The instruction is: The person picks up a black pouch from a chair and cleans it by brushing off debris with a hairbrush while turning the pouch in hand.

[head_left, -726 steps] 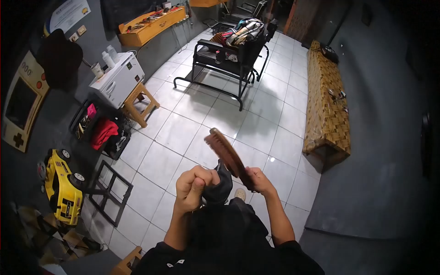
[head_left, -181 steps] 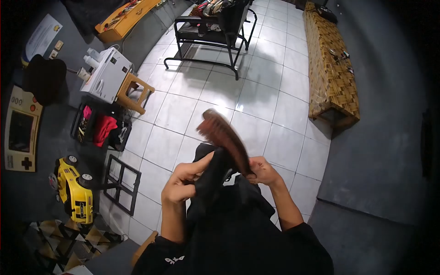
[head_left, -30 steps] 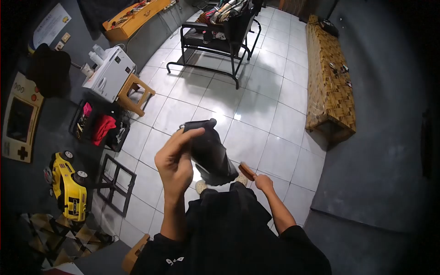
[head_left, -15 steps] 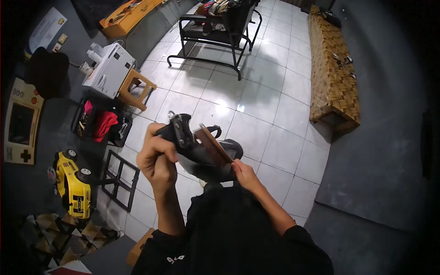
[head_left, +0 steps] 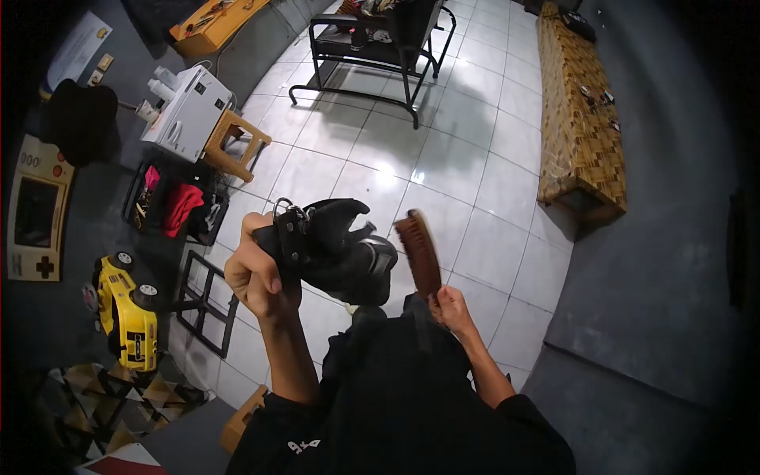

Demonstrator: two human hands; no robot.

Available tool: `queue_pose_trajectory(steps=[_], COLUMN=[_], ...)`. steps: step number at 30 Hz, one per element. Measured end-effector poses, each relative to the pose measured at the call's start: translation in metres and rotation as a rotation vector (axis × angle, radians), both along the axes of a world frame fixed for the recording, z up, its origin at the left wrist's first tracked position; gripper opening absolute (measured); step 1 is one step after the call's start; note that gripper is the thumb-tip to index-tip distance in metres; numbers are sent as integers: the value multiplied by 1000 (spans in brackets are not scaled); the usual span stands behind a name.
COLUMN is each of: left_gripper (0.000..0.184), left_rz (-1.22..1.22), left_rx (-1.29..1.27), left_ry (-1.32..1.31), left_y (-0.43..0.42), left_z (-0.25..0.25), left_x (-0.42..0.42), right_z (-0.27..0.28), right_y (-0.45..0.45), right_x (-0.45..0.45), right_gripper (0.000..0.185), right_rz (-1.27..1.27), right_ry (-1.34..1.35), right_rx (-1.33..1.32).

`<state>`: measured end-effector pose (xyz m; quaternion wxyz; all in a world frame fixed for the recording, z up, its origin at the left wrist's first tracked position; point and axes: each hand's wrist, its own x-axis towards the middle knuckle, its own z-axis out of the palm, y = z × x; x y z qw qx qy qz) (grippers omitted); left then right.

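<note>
My left hand point(head_left: 257, 273) is closed around one end of a black leather item point(head_left: 336, 249) that has a metal ring and rivets by my fingers. It hangs in front of my body, with a loose flap at its top and a glossy rounded part on the right. Its exact kind I cannot make out. A brush point(head_left: 419, 257) with a wooden back and brown bristles stands upright in my right hand point(head_left: 452, 309), fingers wrapped round its lower end. Bristles face left toward the leather, with a small gap between them.
Ahead on the tiled floor point(head_left: 443, 186) stands a black metal-framed chair point(head_left: 364, 51) with cloth on it. To the left are a brown stool point(head_left: 233, 146), a white cabinet point(head_left: 190, 115) and a yellow toy car point(head_left: 131, 317). A long woven-patterned box point(head_left: 582, 119) lies at right.
The brush has moved right, off the leather item, and turned more upright. My left hand has shifted slightly left, and the leather item has turned to show its flap.
</note>
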<state>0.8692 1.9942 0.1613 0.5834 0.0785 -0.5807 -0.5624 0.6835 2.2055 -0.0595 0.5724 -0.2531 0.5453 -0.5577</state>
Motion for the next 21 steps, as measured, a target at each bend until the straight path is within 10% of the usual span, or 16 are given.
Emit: queue_pose_trajectory(steps=[4,11,14,21], left_gripper=[33,25,20,18], left_rz=[-71,-70,12,-79], left_rx=[19,52,67,-4], left_ry=[180,185,256,297], left_y=[5,2,5,-3], left_z=[13,0,-1,1], left_x=[-12,14,11,10], right_z=[34,-67,-75,-64], right_y=[-37,-4,25,24], right_x=[2,-13,-26,-28], right_gripper=[50,48,52,54], right_rz=[129,348,829,211], right_ry=[390,887,1074,716], right_rx=[-279,269,513,257])
